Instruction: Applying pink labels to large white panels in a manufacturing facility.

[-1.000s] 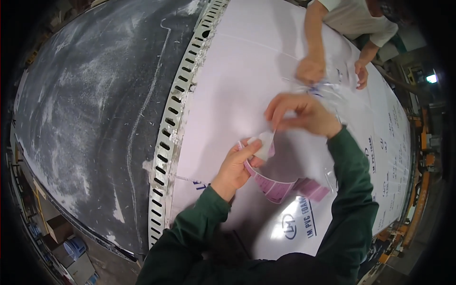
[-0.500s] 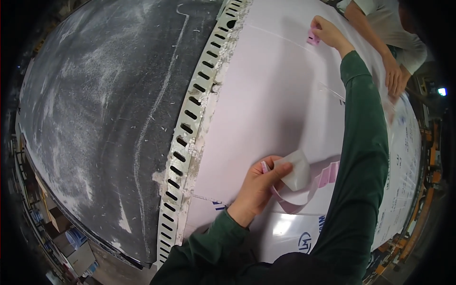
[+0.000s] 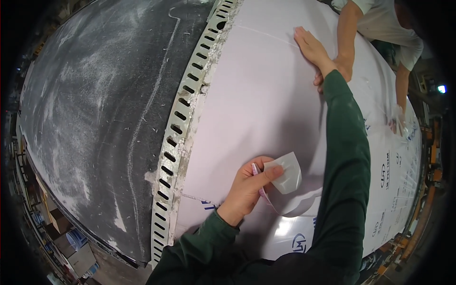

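My left hand (image 3: 244,190) is closed, its thumb pinching a translucent white plastic piece (image 3: 286,176) with squared edges. A thin pink strip (image 3: 267,198) also passes through its fingers, curling down and right toward the pale sheet. My right hand (image 3: 313,50) reaches far forward, its fingers stretched together and palm down against the pale pink plastic-covered sheet (image 3: 256,85). Whether anything lies beneath that palm is hidden. Another person's hand (image 3: 320,81) is partly visible just under my right wrist.
A perforated metal strip (image 3: 169,156), crusted along its edge, divides the pale sheet from a dusty dark panel (image 3: 95,118) on the left. The other person (image 3: 380,19) leans in at the upper right, a second hand (image 3: 396,124) on the film. Cardboard boxes (image 3: 59,221) stand lower left.
My right hand has gone from pinching a small pink piece to lying flat, slightly left and nearer. The other person's arm has reached in beside my wrist. My left hand has shifted slightly left.
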### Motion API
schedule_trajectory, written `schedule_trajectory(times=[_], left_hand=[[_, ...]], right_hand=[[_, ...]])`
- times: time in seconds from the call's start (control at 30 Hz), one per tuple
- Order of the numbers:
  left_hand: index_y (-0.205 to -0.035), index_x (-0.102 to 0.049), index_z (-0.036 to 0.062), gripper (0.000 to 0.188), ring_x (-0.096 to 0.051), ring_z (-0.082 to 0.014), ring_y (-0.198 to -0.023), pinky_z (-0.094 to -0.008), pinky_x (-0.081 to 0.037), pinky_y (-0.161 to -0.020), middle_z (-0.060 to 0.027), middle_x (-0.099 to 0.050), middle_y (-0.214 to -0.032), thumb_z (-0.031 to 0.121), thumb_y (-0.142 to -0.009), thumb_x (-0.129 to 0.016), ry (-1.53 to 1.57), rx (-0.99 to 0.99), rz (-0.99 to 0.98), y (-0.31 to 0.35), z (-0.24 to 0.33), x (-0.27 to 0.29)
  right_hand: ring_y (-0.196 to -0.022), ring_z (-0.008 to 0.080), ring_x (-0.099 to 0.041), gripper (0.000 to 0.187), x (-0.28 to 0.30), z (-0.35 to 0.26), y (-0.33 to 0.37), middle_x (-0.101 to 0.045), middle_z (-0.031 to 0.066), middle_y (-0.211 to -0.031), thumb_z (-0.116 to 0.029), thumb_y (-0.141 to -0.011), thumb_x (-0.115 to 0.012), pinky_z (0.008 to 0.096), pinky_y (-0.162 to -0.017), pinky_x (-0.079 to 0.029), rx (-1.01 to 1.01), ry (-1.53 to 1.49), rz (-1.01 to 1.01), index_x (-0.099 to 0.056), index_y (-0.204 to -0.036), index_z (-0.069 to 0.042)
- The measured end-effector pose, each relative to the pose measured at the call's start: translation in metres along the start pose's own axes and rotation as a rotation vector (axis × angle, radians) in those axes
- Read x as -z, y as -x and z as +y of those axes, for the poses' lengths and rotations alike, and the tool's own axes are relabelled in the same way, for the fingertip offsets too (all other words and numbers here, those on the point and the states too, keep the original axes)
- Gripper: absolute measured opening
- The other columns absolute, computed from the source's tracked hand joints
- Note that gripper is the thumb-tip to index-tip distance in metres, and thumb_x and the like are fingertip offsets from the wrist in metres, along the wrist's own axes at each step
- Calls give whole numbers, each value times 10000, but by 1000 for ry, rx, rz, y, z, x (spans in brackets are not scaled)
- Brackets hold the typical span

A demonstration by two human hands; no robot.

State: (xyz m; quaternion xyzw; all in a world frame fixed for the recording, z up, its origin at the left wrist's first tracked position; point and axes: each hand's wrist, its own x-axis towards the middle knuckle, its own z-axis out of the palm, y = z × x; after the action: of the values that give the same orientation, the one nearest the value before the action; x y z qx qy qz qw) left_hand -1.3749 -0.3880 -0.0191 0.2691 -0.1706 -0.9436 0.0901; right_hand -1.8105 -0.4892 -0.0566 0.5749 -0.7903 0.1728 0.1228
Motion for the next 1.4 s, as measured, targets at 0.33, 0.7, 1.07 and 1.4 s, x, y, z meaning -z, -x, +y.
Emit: schedule_trajectory(times=[0.33,0.7,1.07,1.4], left_hand=[[-1040,-622,38,250,-527,-47,-680,-190,-415,-584,6,-628,-854,183,-866,-728,-12,-92,129,-1,3,-5],[-1054,-612,17,345,-506,-95,-667,-225,-413,-582,-4,-554,-836,345,-948,-599,-124,-77,-59,2,-7,-13],[-1057,-627,5,194,-619,-115,-882,-261,-507,-790,-50,-657,-969,128,-911,-659,-192,-259,-70,1,-8,-9],[-978,-646,9,171,-634,-89,-795,-219,-502,-712,-45,-689,-882,81,-846,-728,-225,-233,-112,3,-23,-19]], right_hand=[[-1158,260,-546,561,62,-88,55,-586,75,-1227,-519,-980,-346,503,-1014,-384,-189,148,-325,-536,-1250,-65],[-906,141,-636,37,192,-231,249,-669,74,-970,-49,-899,-630,286,-765,-523,-815,-1434,-95,-611,-929,-38],[-563,54,-399,237,204,-281,299,-605,-11,-850,-164,-846,-706,195,-522,-344,-654,-800,147,-655,-1043,-43],[-592,48,-493,121,175,-285,294,-649,-1,-786,-96,-806,-742,225,-530,-393,-1013,-1361,310,-673,-881,-32]])
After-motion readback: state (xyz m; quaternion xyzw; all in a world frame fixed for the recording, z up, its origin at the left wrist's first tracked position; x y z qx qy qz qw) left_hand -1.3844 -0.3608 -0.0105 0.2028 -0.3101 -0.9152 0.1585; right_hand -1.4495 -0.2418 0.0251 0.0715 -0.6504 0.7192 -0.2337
